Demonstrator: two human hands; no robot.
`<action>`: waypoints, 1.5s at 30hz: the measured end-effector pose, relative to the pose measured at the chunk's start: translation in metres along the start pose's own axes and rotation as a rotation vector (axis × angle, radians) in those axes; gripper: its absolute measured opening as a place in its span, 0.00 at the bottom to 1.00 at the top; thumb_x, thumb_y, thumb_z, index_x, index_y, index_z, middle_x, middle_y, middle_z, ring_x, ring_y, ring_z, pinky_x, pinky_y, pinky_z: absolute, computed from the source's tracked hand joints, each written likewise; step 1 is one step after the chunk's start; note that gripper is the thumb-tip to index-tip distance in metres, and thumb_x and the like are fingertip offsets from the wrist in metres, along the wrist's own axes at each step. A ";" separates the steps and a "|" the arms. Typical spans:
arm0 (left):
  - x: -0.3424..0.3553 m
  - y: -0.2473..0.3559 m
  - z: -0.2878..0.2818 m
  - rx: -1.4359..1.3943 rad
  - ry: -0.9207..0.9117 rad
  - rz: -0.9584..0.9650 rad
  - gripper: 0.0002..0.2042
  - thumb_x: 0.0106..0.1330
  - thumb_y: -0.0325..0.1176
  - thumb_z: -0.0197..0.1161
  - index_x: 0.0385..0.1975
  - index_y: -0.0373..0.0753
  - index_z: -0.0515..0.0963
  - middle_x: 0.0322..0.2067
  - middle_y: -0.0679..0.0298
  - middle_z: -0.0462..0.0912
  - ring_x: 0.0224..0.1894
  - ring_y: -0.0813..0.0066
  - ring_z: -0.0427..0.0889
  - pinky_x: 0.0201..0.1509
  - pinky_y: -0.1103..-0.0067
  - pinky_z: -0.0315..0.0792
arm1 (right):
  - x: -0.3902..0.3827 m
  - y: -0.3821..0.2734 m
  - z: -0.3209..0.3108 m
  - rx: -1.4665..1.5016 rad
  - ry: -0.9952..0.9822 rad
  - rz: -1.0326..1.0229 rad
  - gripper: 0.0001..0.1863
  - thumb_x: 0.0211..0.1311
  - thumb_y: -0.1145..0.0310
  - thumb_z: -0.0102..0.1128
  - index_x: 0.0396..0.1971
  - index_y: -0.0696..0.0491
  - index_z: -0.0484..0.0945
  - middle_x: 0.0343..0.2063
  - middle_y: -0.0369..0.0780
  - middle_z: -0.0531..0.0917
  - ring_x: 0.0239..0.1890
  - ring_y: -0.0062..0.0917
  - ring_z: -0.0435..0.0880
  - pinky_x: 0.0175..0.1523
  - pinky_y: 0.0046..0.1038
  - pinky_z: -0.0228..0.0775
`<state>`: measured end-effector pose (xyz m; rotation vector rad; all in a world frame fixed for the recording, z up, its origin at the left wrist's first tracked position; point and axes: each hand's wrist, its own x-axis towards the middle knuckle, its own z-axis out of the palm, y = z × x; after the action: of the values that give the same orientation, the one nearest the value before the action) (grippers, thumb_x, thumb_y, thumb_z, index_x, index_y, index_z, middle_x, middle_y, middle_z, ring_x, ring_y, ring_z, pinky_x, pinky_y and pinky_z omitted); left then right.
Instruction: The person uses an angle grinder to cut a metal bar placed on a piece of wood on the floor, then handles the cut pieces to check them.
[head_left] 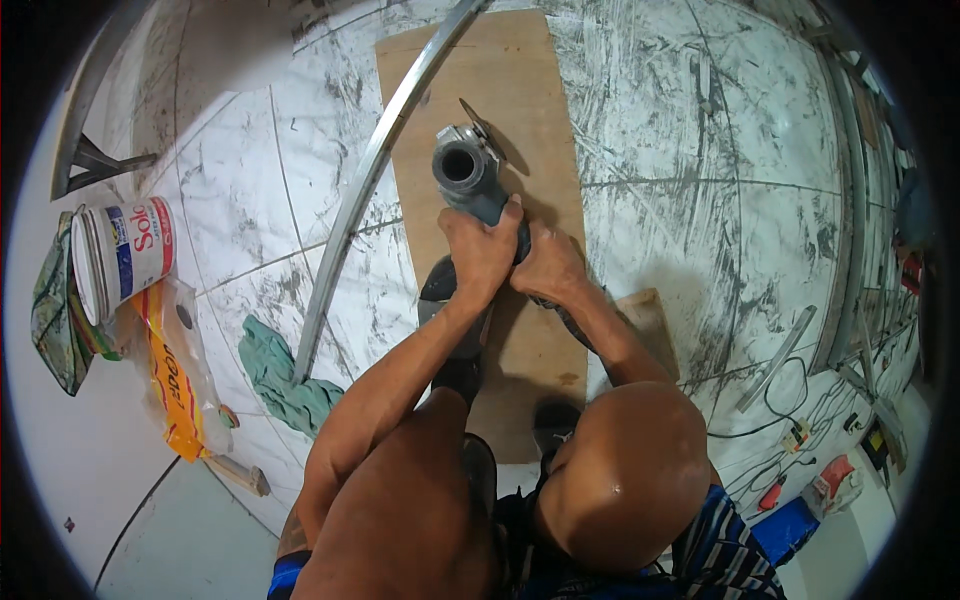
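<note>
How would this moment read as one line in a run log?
left hand: holding grey power tool | right hand: holding same tool | beneath: wooden board | nearby: metal bar, green cloth

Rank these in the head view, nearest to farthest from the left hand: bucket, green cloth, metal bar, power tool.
1. Power tool: gripped by the left hand.
2. Metal bar: to its left, slanting.
3. Green cloth: lower left, on the floor.
4. Bucket: far left.
</note>
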<state>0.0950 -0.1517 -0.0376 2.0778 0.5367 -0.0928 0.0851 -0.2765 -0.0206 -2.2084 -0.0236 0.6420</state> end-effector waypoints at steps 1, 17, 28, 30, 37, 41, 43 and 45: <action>0.001 0.000 0.002 0.026 0.008 0.001 0.31 0.56 0.49 0.71 0.31 0.17 0.70 0.34 0.36 0.71 0.40 0.45 0.73 0.48 0.59 0.66 | 0.003 0.002 -0.001 -0.012 0.001 0.003 0.26 0.42 0.74 0.56 0.45 0.69 0.70 0.30 0.66 0.80 0.37 0.62 0.81 0.45 0.50 0.75; -0.002 0.004 -0.003 -0.049 -0.029 -0.053 0.29 0.57 0.46 0.71 0.36 0.18 0.73 0.38 0.38 0.72 0.42 0.47 0.75 0.50 0.61 0.68 | -0.003 -0.001 -0.005 -0.029 0.025 0.019 0.30 0.42 0.71 0.58 0.50 0.67 0.68 0.30 0.63 0.81 0.37 0.59 0.82 0.46 0.50 0.75; -0.003 0.055 -0.042 -0.679 -0.115 -0.278 0.09 0.63 0.36 0.68 0.34 0.37 0.80 0.30 0.70 0.81 0.29 0.82 0.77 0.32 0.82 0.70 | -0.013 -0.056 -0.012 -0.431 0.281 -0.232 0.34 0.39 0.68 0.70 0.49 0.64 0.66 0.34 0.51 0.79 0.30 0.40 0.86 0.33 0.34 0.80; -0.001 0.049 -0.049 -0.709 -0.112 -0.335 0.09 0.62 0.34 0.68 0.34 0.35 0.79 0.32 0.67 0.81 0.32 0.81 0.78 0.36 0.81 0.71 | -0.017 -0.068 -0.015 -0.466 0.275 -0.240 0.34 0.39 0.68 0.70 0.49 0.64 0.66 0.33 0.51 0.79 0.30 0.40 0.86 0.33 0.34 0.80; -0.011 0.049 -0.058 -0.691 -0.062 -0.331 0.09 0.61 0.32 0.69 0.35 0.34 0.79 0.32 0.67 0.81 0.32 0.81 0.78 0.36 0.81 0.71 | -0.024 -0.070 -0.010 -0.403 0.222 -0.241 0.35 0.40 0.67 0.71 0.49 0.64 0.67 0.36 0.51 0.79 0.34 0.40 0.86 0.37 0.34 0.81; -0.015 0.057 -0.055 -0.558 -0.097 -0.292 0.08 0.61 0.32 0.70 0.33 0.34 0.80 0.29 0.67 0.81 0.29 0.80 0.78 0.35 0.81 0.72 | -0.028 -0.061 -0.014 -0.316 0.180 -0.163 0.36 0.40 0.63 0.72 0.49 0.65 0.67 0.38 0.53 0.80 0.37 0.45 0.85 0.41 0.39 0.80; -0.017 0.057 -0.058 -0.550 -0.092 -0.290 0.08 0.60 0.32 0.70 0.32 0.34 0.80 0.28 0.68 0.81 0.28 0.80 0.78 0.34 0.80 0.72 | -0.030 -0.064 -0.017 -0.225 0.164 -0.119 0.37 0.39 0.62 0.72 0.48 0.65 0.67 0.38 0.55 0.81 0.38 0.48 0.85 0.43 0.41 0.80; -0.022 0.058 -0.066 -0.570 -0.130 -0.250 0.09 0.60 0.33 0.70 0.33 0.34 0.81 0.29 0.67 0.82 0.29 0.80 0.78 0.35 0.81 0.73 | -0.028 -0.069 -0.024 -0.049 0.039 -0.026 0.35 0.38 0.61 0.70 0.46 0.65 0.68 0.36 0.56 0.82 0.39 0.49 0.85 0.45 0.42 0.78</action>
<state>0.0889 -0.1302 0.0503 1.4364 0.6527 -0.1950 0.0847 -0.2537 0.0545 -2.2641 -0.0479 0.5896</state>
